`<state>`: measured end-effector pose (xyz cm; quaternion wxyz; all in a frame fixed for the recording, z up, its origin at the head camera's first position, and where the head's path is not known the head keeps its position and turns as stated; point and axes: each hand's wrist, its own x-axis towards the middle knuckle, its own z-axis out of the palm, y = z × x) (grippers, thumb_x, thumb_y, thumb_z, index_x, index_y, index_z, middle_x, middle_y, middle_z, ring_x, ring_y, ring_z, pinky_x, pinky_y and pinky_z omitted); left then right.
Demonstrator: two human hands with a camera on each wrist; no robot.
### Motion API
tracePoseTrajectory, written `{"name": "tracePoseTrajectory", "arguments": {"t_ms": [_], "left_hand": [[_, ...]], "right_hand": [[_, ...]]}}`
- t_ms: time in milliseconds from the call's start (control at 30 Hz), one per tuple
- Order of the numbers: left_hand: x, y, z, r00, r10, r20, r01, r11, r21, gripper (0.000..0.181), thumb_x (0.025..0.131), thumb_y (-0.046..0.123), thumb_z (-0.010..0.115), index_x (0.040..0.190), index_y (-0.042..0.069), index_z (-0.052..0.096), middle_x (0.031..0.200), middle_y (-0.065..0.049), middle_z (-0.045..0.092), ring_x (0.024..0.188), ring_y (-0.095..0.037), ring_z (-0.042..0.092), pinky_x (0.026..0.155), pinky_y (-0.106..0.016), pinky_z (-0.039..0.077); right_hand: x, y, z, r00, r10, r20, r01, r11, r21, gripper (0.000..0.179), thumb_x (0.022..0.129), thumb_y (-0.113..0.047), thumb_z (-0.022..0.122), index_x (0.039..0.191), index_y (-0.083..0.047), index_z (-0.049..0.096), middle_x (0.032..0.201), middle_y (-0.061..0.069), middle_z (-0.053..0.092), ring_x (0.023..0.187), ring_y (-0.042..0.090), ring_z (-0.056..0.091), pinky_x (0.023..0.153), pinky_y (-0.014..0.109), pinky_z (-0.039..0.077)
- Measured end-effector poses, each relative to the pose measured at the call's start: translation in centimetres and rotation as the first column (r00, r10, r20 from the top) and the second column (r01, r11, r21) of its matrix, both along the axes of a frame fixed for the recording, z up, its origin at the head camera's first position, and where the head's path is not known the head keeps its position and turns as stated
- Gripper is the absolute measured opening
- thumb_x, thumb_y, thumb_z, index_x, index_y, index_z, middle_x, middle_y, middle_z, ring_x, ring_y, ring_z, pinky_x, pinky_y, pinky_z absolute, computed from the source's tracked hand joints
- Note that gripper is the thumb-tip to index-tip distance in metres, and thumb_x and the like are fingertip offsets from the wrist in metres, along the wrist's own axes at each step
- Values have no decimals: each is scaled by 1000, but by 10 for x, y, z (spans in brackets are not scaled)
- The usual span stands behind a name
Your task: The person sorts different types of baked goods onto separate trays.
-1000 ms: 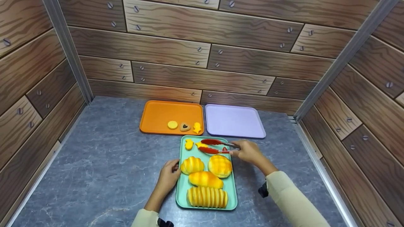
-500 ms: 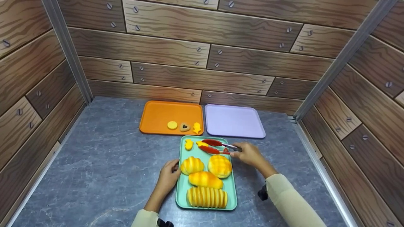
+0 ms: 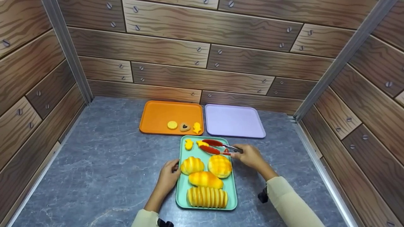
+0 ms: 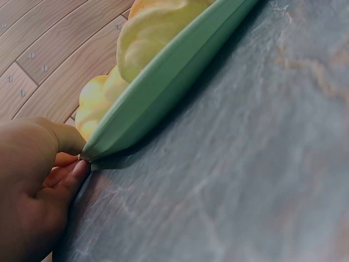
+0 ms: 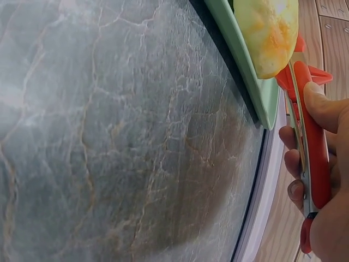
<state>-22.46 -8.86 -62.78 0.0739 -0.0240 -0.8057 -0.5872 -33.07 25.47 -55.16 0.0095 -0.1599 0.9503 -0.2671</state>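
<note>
My left hand (image 3: pixel 169 172) pinches the left rim of a green tray (image 3: pixel 205 206); the left wrist view shows thumb and fingers at its edge (image 4: pixel 147 106). With my right hand (image 3: pixel 250 155) I grip red-tipped tongs (image 3: pixel 210 149), whose handle (image 5: pixel 313 147) fills the palm in the right wrist view. The tongs' tips lie spread over the tray's far end, around the right side of a yellow star-shaped cookie (image 3: pixel 201 143). A second small yellow cookie (image 3: pixel 188 144) lies to its left. Nearer sit a croissant (image 3: pixel 192 165), a round bun (image 3: pixel 220 166), an oval bun (image 3: pixel 205 180) and a sliced loaf (image 3: pixel 207 197).
Behind the green tray, an orange tray (image 3: pixel 167 110) bears a round yellow cookie (image 3: pixel 172 125), a heart-centred cookie (image 3: pixel 185 127) and a yellow figure-shaped cookie (image 3: pixel 197 127). Right of it lies a lilac tray (image 3: pixel 235 121). Wood-patterned walls (image 3: pixel 170 72) enclose the grey tabletop (image 3: pixel 110 164).
My right hand has shifted very slightly right and toward me with the tongs, and the star-shaped cookie has slid slightly right. My left hand has stayed at the rim.
</note>
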Motion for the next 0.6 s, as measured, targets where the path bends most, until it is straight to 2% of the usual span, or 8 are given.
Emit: {"name": "tracePoseTrajectory", "arguments": {"t_ms": [100,200,367,600], "left_hand": [[0,1,1,1000,1,6,-1,1000,1,45,93,1,59,136,-11,56,125,-24,61,108,-32,64,95,-44,54],[1,1,1,1000,8,18,-8,1000,-3,45,92,1,58,136,-9,57,128,-23,61,109,-30,64,95,-42,54],[1,1,3,1000,6,26,-5,1000,-11,46,93,3,57,137,-8,56,130,-22,60,110,-30,63,95,-43,54],[2,2,3,1000,-3,30,3,1000,1,45,94,4,57,138,-8,56,132,-23,59,110,-31,63,96,-45,53]], "right_hand": [[2,0,0,1000,-9,13,9,1000,-20,48,88,-35,77,129,-11,70,126,12,70,112,29,65,94,51,52],[2,-1,1,999,-15,30,16,999,-41,52,89,-36,76,132,-9,68,130,14,68,118,32,63,98,54,50],[2,-5,2,999,-26,38,29,997,-76,54,90,-38,75,134,-8,66,131,14,67,117,31,63,98,54,50],[-2,-16,5,1000,-22,17,24,990,-140,48,91,-34,74,132,-10,68,128,13,69,114,30,64,97,52,51]]}}
